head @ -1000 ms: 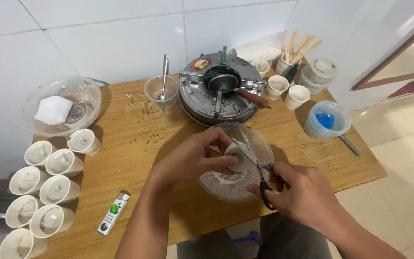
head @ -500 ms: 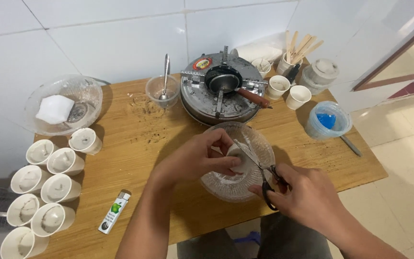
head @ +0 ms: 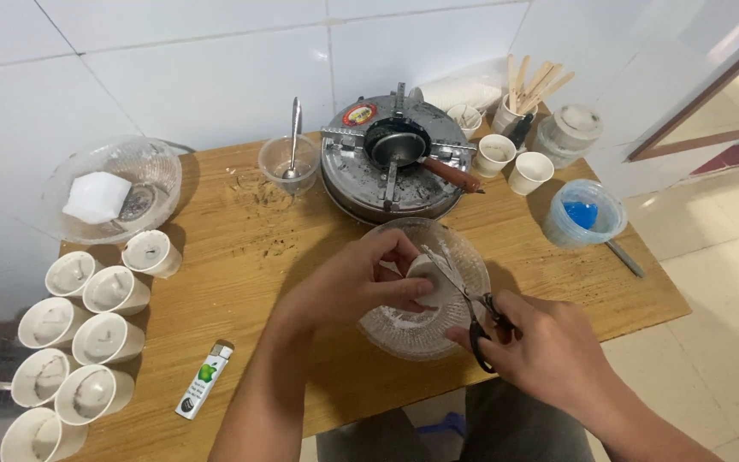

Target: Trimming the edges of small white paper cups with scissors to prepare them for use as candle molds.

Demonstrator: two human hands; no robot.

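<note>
scissors (head: 464, 299) with black handles cross the near right rim of a clear glass bowl (head: 387, 329), their blades laid against a small white cup (head: 434, 281) held over the bowl's middle; whether the blades are parted cannot be told. right hand (head: 549, 351) has its fingers through the handles and is closed around them, low at the bowl's right edge. left hand (head: 357, 282) wraps the white cup from the left, fingers curled over its top and thumb under, a firm closed hold. white crumbs lie in the bottom of the bowl, which stands at the front edge of a wooden table (head: 241, 257). just behind the bowl sits a round metal burner (head: 361, 184) carrying a small dark pot (head: 397, 144) with a brown handle pointing right. left of the burner, a clear cup with a spoon (head: 292, 141) standing in it. far left, a larger glass bowl (head: 138, 162) holding a white block (head: 96, 195). down the left edge, a cluster of white paper cups (head: 87, 342) filled with pale wax. near them a white lighter (head: 204, 381) lies flat. at the right, a blue-lidded tub (head: 583, 214), two more paper cups (head: 515, 162), and a cup of wooden sticks (head: 528, 85) by the wall
</note>
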